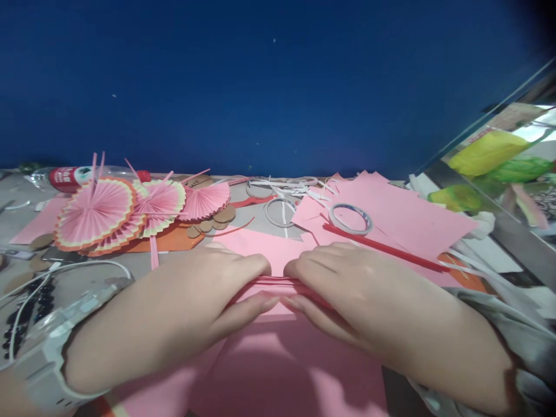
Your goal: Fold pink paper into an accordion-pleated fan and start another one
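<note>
Between my two hands lies a sheet of pink paper point(286, 365), its far part gathered into narrow stacked folds point(280, 284). My left hand point(226, 284) pinches the left of the folds, thumb on the near side and fingers over the far side. My right hand point(334, 278) grips the right of the same folds in the same way, the two thumbs almost touching. The unfolded part of the sheet stretches toward me. More pink paper point(260, 243) lies flat beyond my hands.
Pleated pink paper fans point(98, 214) lie at the left, before a plastic bottle point(69, 178). Brown cardboard discs point(223, 215) sit near them. Pink sheets point(391, 208) at the right carry a tape roll point(350, 219) and a red strip point(386, 248). A blue partition point(278, 87) rises behind.
</note>
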{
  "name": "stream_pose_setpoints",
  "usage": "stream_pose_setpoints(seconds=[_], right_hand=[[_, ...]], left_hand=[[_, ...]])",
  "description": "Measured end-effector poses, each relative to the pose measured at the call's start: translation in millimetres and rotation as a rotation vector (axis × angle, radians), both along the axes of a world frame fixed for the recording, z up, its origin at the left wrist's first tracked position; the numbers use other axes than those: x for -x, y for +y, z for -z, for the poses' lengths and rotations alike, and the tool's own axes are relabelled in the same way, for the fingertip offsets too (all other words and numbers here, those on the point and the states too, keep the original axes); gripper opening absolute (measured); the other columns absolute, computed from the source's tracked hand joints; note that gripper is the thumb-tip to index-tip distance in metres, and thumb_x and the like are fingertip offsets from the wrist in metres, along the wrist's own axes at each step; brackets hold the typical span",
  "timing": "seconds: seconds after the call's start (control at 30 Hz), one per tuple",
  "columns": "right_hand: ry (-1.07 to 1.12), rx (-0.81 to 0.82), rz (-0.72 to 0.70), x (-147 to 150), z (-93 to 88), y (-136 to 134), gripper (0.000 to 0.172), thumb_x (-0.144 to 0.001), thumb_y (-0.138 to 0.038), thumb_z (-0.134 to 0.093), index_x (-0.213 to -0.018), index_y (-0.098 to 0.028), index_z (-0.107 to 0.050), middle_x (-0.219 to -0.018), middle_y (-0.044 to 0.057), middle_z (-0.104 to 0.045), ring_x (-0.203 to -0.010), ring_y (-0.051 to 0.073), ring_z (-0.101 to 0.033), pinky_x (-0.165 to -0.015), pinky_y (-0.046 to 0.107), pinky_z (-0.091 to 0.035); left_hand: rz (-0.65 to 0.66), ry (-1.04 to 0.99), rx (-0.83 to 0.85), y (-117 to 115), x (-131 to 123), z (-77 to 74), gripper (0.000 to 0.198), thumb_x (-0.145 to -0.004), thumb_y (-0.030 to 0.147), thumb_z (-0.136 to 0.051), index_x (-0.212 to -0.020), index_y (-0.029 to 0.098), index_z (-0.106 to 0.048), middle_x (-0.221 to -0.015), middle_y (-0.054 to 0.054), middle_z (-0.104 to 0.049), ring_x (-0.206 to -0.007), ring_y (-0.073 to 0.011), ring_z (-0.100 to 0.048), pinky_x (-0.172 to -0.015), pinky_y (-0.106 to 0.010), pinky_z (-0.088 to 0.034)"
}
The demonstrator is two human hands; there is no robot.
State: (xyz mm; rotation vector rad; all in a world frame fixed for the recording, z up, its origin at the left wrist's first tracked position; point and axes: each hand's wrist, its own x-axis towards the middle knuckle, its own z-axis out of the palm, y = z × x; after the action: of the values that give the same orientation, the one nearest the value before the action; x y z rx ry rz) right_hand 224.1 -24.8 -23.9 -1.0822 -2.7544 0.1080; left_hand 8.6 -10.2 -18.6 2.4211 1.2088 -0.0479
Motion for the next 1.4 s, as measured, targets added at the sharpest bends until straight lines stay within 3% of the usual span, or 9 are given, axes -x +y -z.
stream_pose_setpoints(seconds=[0.23,0.37,0.47,0.7,0.9,1.1,1.3,1.4], right_hand=[[0.000,0.015,-0.022,1,0.3,1,0.018,-0.090,-0.030,-0.045,-0.075,-0.021,-0.048,-0.068,-0.003,-0.052,-0.060,0.015,-0.047,-0.056,0.029,-0.029],[-0.006,0.052,-0.014,-2,0.9,-1,0.012,-0.086,-0.014,-0.048,-0.077,-0.021,-0.047,-0.072,-0.003,-0.053,-0.063,0.015,-0.048,-0.060,0.029,-0.031],[-0.014,0.087,-0.011,-3,0.7,0,0.016,-0.083,-0.007,-0.047,-0.077,-0.021,-0.047,-0.074,-0.003,-0.053,-0.065,0.015,-0.048,-0.062,0.029,-0.031],[-0.025,0.133,-0.027,-3,-1.2,1,0.013,-0.084,-0.011,-0.048,-0.077,-0.022,-0.047,-0.074,-0.003,-0.053,-0.065,0.016,-0.047,-0.061,0.029,-0.032],[-0.045,0.078,-0.022,-3,-5.0,4,0.020,-0.078,-0.002,-0.049,-0.072,-0.021,-0.052,-0.069,-0.003,-0.056,-0.061,0.016,-0.049,-0.059,0.029,-0.031],[-0.085,0.124,0.028,-7,-14.2,9,0.018,-0.084,-0.015,-0.051,-0.067,-0.019,-0.050,-0.062,-0.003,-0.056,-0.053,0.013,-0.048,-0.051,0.026,-0.028],[-0.146,0.160,0.053,-9,-13.7,12,0.023,-0.089,-0.026,-0.048,-0.067,-0.019,-0.048,-0.059,-0.003,-0.055,-0.050,0.012,-0.048,-0.047,0.024,-0.023],[-0.155,0.180,0.050,-10,-13.9,13,0.022,-0.088,-0.027,-0.049,-0.067,-0.020,-0.048,-0.059,-0.003,-0.055,-0.050,0.012,-0.048,-0.047,0.024,-0.023]], left_hand=[[0.053,0.007,-0.014,1,0,-1.6,0.034,-0.090,0.052,-0.036,-0.075,0.026,-0.051,-0.067,0.004,-0.054,-0.055,-0.0135,-0.044,-0.048,-0.028,-0.020],[0.063,-0.031,-0.036,2,-1,-1.2,0.035,-0.091,0.049,-0.034,-0.071,0.024,-0.049,-0.065,0.004,-0.053,-0.054,-0.0136,-0.043,-0.047,-0.028,-0.019],[0.065,-0.050,-0.051,2,0,-0.2,0.037,-0.091,0.050,-0.035,-0.069,0.023,-0.049,-0.064,0.003,-0.052,-0.053,-0.0134,-0.042,-0.047,-0.028,-0.020],[0.106,-0.029,-0.025,3,0,0.4,0.038,-0.092,0.048,-0.034,-0.069,0.024,-0.051,-0.065,0.003,-0.052,-0.057,-0.0142,-0.044,-0.052,-0.027,-0.026],[0.153,-0.020,-0.061,5,0,0.8,0.031,-0.093,0.040,-0.037,-0.074,0.024,-0.054,-0.069,0.003,-0.055,-0.062,-0.0146,-0.047,-0.055,-0.028,-0.029],[0.121,0.028,-0.133,6,0,-2.4,0.036,-0.093,0.044,-0.032,-0.073,0.021,-0.053,-0.074,0.000,-0.055,-0.071,-0.0176,-0.049,-0.064,-0.030,-0.033],[0.167,0.054,-0.131,5,2,-1.9,0.033,-0.094,0.035,-0.032,-0.071,0.022,-0.052,-0.070,0.001,-0.054,-0.063,-0.0159,-0.047,-0.059,-0.029,-0.030],[0.157,0.064,-0.110,6,3,-3.1,0.035,-0.094,0.039,-0.032,-0.070,0.022,-0.050,-0.066,0.002,-0.052,-0.060,-0.0151,-0.046,-0.056,-0.028,-0.029]])
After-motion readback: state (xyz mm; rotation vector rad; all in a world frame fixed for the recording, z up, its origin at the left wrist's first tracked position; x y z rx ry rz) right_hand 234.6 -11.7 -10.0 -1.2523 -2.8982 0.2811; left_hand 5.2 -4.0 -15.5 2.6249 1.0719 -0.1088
